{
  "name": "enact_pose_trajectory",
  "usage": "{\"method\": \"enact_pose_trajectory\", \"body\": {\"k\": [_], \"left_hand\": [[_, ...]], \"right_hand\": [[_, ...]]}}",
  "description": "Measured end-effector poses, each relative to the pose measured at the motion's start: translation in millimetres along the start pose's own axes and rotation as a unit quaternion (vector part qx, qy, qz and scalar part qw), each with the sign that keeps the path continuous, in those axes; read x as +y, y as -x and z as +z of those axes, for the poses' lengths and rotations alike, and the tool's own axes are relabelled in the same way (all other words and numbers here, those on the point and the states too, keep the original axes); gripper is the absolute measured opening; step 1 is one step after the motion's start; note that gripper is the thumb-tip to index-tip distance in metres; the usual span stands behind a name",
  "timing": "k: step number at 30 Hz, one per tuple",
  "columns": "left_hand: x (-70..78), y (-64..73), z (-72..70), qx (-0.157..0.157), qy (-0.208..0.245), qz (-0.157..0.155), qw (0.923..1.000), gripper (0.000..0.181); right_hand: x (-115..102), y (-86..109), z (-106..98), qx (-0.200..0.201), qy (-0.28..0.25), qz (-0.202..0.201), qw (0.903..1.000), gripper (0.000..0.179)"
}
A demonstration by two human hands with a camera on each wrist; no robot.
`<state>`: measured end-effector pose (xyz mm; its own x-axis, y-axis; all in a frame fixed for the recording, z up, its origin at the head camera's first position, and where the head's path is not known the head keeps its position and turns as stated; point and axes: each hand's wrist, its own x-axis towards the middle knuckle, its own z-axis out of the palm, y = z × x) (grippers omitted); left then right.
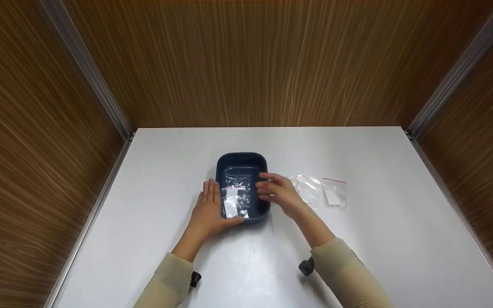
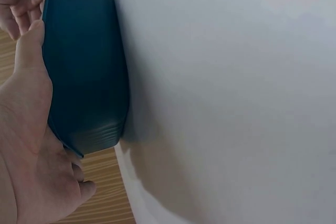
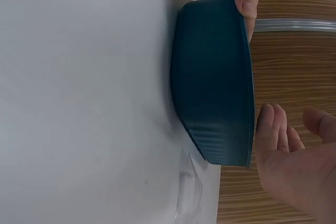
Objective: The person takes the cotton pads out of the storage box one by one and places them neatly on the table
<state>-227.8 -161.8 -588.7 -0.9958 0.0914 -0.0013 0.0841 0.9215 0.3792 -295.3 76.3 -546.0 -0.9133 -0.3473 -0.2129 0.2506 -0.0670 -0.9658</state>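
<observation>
A dark blue plastic bin point(image 1: 241, 159) sits on the white table, with clear plastic bags point(image 1: 240, 184) inside it, one showing a white piece point(image 1: 231, 203). My left hand point(image 1: 209, 214) rests against the bin's left side with straight fingers, its thumb along the near rim. In the left wrist view this thumb point(image 2: 31, 45) lies on the rim of the bin point(image 2: 86, 72). Over the right rim hovers my right hand point(image 1: 281, 193), fingers extended toward the inside and holding nothing. The right wrist view shows its fingertips beside the rim of the bin point(image 3: 212, 77).
To the right of the bin lie a clear plastic bag point(image 1: 310, 188) and a zip bag point(image 1: 340, 190) with a red strip and a white piece inside. Wood-grain panels point(image 1: 246, 64) stand around the back and sides of the table point(image 1: 255, 265).
</observation>
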Motion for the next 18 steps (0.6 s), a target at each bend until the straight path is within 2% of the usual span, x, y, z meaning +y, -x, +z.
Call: {"method": "enact_pose_trajectory", "body": {"k": [14, 18], "left_hand": [[-0.5, 2.8, -0.4, 0.001, -0.006, 0.001, 1.0000, 0.141], [0.2, 2.9, -1.6, -0.001, -0.006, -0.002, 1.0000, 0.141]], "right_hand": [[5.0, -6.9, 31.1, -0.007, -0.052, 0.008, 0.9986, 0.050], [6.8, -10.1, 37.9, -0.009, -0.048, 0.020, 0.9986, 0.049]]}}
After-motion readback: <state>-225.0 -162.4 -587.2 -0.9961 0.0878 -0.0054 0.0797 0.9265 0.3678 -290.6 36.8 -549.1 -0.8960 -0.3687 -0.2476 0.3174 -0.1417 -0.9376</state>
